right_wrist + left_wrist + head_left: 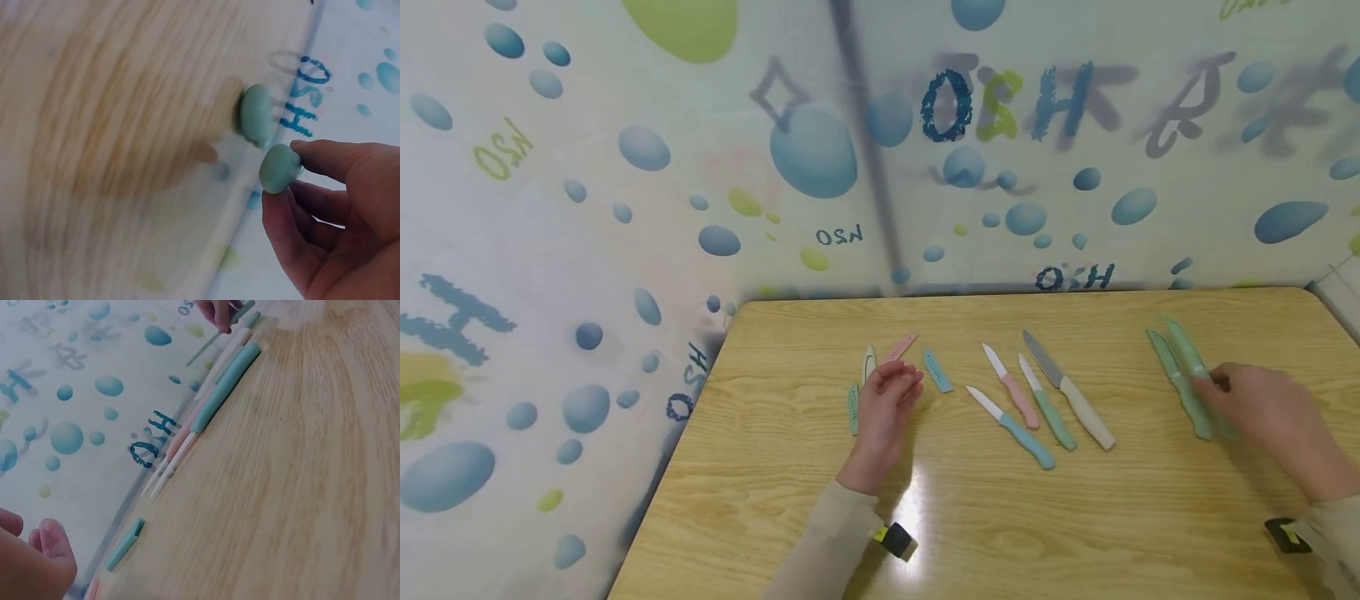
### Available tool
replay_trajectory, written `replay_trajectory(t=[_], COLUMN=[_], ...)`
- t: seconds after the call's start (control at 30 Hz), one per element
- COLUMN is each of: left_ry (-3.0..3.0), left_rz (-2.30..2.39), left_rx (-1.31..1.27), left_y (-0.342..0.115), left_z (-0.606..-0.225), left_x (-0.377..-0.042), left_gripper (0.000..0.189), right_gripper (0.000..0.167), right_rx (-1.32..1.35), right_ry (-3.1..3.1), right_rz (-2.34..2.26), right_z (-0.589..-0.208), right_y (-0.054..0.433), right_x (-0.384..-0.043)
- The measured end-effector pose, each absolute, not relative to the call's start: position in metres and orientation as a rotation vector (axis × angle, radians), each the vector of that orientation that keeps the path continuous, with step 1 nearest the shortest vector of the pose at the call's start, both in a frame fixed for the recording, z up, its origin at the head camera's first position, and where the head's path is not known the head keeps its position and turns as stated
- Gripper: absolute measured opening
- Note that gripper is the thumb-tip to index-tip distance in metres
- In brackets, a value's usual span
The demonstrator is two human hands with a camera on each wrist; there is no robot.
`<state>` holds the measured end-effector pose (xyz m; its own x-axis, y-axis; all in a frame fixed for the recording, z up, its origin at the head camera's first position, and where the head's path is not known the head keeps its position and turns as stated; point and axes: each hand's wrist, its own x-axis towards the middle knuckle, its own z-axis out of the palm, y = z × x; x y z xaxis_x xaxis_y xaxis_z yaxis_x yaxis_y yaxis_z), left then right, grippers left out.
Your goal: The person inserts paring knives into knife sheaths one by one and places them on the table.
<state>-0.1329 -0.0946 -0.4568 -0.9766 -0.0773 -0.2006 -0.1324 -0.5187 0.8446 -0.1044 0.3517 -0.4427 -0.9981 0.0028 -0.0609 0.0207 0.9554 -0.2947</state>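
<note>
My right hand (pixel 1273 421) pinches a long, all-green knife (pixel 1185 343) between thumb and fingers at the right of the table. In the right wrist view its rounded handle end (pixel 275 169) points at the camera. Just left of it lies a second green knife (pixel 1182 390), its blade part green too. My left hand (pixel 883 417) holds nothing, fingers loosely bent, over small blade sheaths at the left. These are a white sheath (pixel 868 363), a pink sheath (pixel 904 345), a blue sheath (pixel 937 372) and a green sheath (pixel 853 409), some partly hidden by the hand.
Between the hands lie bare-bladed knives: a blue-handled knife (pixel 1028 442), a pink-handled knife (pixel 1019 402), a green-handled knife (pixel 1055 418) and a larger cream-handled knife (pixel 1086 414). A patterned curtain (pixel 1030 167) hangs behind the wooden table (pixel 970 533).
</note>
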Motion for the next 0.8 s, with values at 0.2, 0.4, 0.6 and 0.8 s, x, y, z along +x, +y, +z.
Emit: replay_trajectory(t=[0.2, 0.4, 0.6, 0.8], left_ry=[1.527, 1.524, 1.531, 1.565], left_rz=[2.693, 2.707, 2.734, 2.729], left_rx=[-0.333, -0.325, -0.318, -0.325], left_y=[-0.097, -0.101, -0.105, -0.108], left_z=[-0.457, -0.457, -0.457, -0.456], left_x=[-0.132, -0.133, -0.136, -0.137], left_gripper=[0.018, 0.02, 0.019, 0.018], right_gripper=[0.041, 0.041, 0.034, 0.038], right_rx=[0.067, 0.08, 0.108, 0.117], right_ry=[2.997, 2.982, 2.945, 2.933], right_rz=[-0.426, -0.408, -0.39, -0.373], right_z=[-0.446, -0.45, -0.451, -0.45], right_y=[0.36, 0.365, 0.369, 0.371], right_x=[-0.109, -0.112, -0.116, -0.118])
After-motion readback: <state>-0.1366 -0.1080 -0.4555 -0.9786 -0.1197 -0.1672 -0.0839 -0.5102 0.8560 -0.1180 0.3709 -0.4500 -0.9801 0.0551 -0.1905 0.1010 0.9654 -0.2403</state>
